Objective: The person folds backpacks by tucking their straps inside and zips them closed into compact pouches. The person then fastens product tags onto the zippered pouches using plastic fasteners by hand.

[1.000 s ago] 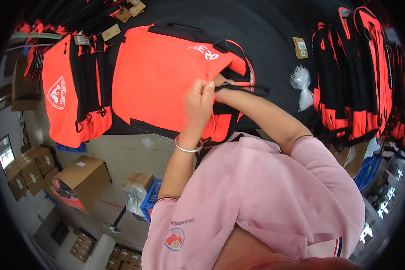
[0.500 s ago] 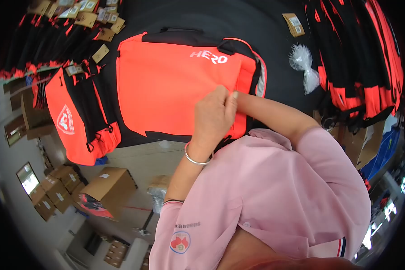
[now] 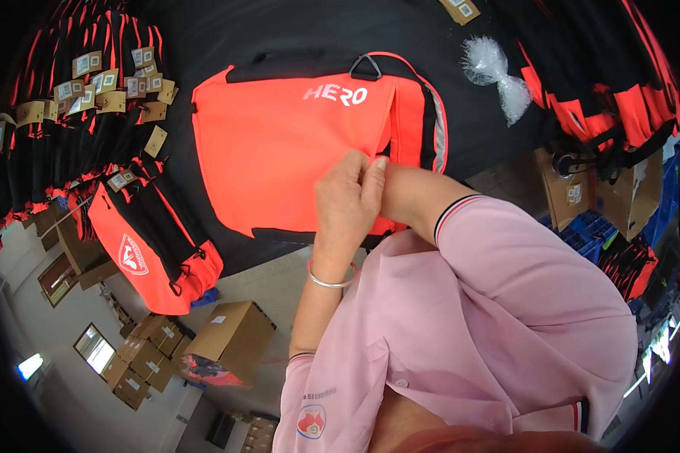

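A bright orange and black bag marked HERO lies flat on the black-covered table in front of me. My left hand, with a silver bangle at its wrist, is closed on the edge of the orange front panel near the bag's right side. My right forearm comes in from the right and ends at the bag opening beside the left hand. The right hand itself is hidden there, so its fingers do not show. Near the bag's top right corner is a black triangular ring.
Another orange-black bag lies at the table's left edge. Tagged bags are stacked upper left, more bags at right. A clear plastic bundle and brown tags lie on the table. Cartons stand on the floor.
The view has shifted. Less of my right forearm shows, and its sleeve is closer to the bag. A dark gap now shows beside the front panel edge. My left hand keeps its grip.
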`<state>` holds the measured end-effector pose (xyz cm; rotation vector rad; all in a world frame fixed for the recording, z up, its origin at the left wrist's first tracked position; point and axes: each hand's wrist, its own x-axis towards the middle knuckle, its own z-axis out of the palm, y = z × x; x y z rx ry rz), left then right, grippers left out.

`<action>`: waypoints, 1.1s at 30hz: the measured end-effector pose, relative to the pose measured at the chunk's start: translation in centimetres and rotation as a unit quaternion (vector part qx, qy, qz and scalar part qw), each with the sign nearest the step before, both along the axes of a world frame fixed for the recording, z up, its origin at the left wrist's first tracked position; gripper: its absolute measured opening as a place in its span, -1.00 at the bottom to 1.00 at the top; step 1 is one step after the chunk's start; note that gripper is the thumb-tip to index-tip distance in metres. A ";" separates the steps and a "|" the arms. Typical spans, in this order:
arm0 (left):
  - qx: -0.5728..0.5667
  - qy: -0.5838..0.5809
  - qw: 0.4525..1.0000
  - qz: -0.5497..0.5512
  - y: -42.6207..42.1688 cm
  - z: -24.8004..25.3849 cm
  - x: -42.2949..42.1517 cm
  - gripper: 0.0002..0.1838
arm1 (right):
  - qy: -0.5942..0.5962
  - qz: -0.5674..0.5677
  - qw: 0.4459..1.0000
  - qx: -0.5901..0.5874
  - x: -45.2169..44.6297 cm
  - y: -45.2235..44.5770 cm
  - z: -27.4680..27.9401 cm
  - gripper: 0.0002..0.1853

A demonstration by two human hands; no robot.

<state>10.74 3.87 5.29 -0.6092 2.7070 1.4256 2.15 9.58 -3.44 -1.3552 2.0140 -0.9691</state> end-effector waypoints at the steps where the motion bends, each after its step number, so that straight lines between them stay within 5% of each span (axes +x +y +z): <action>1: 0.030 -0.010 0.999 0.013 -0.4 0.0 0.1 -0.72 | -0.008 0.008 1.000 0.005 -0.1 0.0 0.2 -0.70; 8: -0.021 0.046 0.998 0.042 -3.2 -0.9 -1.2 -0.73 | -0.020 0.081 0.994 0.075 -0.9 0.0 0.7 -0.79; 10: -0.030 0.037 0.998 0.050 -3.8 -0.8 -1.6 -0.73 | 0.212 -0.022 0.968 -0.132 -1.6 5.3 -2.9 -0.62; 11: -0.030 0.027 0.998 0.050 -3.9 -0.8 -1.8 -0.73 | 0.210 -0.019 0.968 -0.134 -1.6 6.6 -3.3 -0.62; 13: -0.032 0.016 0.998 0.047 -4.1 -1.3 -2.3 -0.73 | 0.148 -0.119 0.980 -0.068 -1.6 8.0 -3.6 -0.66; 16: -0.049 0.031 0.998 0.009 -3.7 -3.4 -3.1 -0.71 | 0.168 -0.068 0.983 0.000 -0.6 4.5 -5.4 -0.44; 18: -0.201 0.014 0.975 -0.089 -3.5 -4.8 -3.6 -0.71 | 0.153 -0.067 0.985 0.035 -0.2 2.1 -7.2 -0.34; 20: -0.156 -0.008 0.984 -0.081 -5.0 -7.4 -3.6 -0.71 | 0.194 -0.048 0.968 0.152 0.3 -0.2 -7.4 -0.30; 25: -0.146 -0.060 0.982 -0.099 -6.9 -9.1 -3.6 -0.74 | 0.200 -0.049 0.966 0.157 0.3 -1.9 -7.7 -0.29; 27: -0.254 0.074 0.958 -0.110 -7.4 -9.2 -3.0 -0.75 | 0.161 -0.072 0.979 0.102 0.0 -1.6 -7.6 -0.26; 30: -0.372 0.081 0.923 -0.055 -5.8 -11.2 -0.8 -0.56 | 0.114 -0.078 0.990 0.035 -1.1 -0.8 -9.2 -0.38; 31: -0.393 0.011 0.916 -0.082 -5.5 -13.6 0.8 -0.36 | 0.128 -0.002 0.988 0.082 -2.1 0.2 -7.6 -0.54; 32: -0.392 0.008 0.917 -0.075 -5.3 -15.3 1.7 -0.36 | 0.104 -0.023 0.993 -0.045 -2.1 1.6 -8.1 -0.69; 33: -0.387 -0.018 0.920 -0.063 -5.1 -16.7 2.3 -0.33 | 0.081 0.001 0.996 -0.022 -2.4 2.9 -7.4 -0.74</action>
